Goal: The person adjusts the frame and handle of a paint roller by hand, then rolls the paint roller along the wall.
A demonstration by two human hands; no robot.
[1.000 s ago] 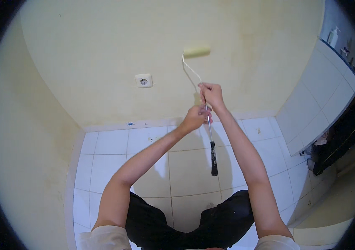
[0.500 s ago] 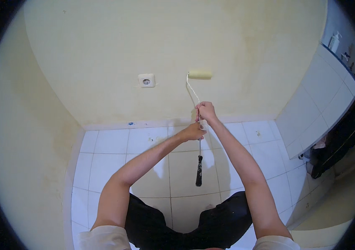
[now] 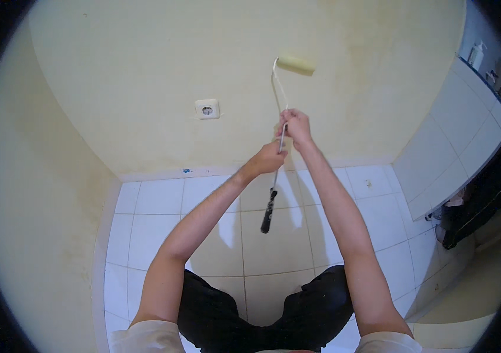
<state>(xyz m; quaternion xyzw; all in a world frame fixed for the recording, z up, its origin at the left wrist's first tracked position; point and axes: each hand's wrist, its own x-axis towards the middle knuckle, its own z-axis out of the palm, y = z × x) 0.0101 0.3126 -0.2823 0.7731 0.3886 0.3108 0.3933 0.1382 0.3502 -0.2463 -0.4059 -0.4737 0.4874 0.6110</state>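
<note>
In the head view, gripping a paint roller [image 3: 282, 136] with both hands, out in front of a pale yellow wall [image 3: 138, 76]. With the right hand [image 3: 297, 127], closed round the upper part of the metal rod [image 3: 276, 178]. With the left hand [image 3: 267, 159], closed round the same rod just below the right, fingers partly hidden from sight. Below both, ending in a black handle [image 3: 268, 213] with pale smears, pointing down over the white floor tiles [image 3: 147, 235]. Above the right hand, running up through a bent whitish wire frame [image 3: 280, 87] to a cream-yellow roller sleeve [image 3: 296, 66], tilted, right end lower. Cannot tell whether touching the wall or just off it.

Left of the roller sleeve and lower, can see a white power socket [image 3: 207, 109] on the wall, well above its bottom edge. Along that edge, can make out a pale skirting [image 3: 159, 175] with a small blue mark [image 3: 187, 170]. At far right, can see a white-tiled partition [image 3: 453, 129] with a pump bottle [image 3: 476, 55] near its top edge. Wearing black trousers [image 3: 209, 303].
</note>
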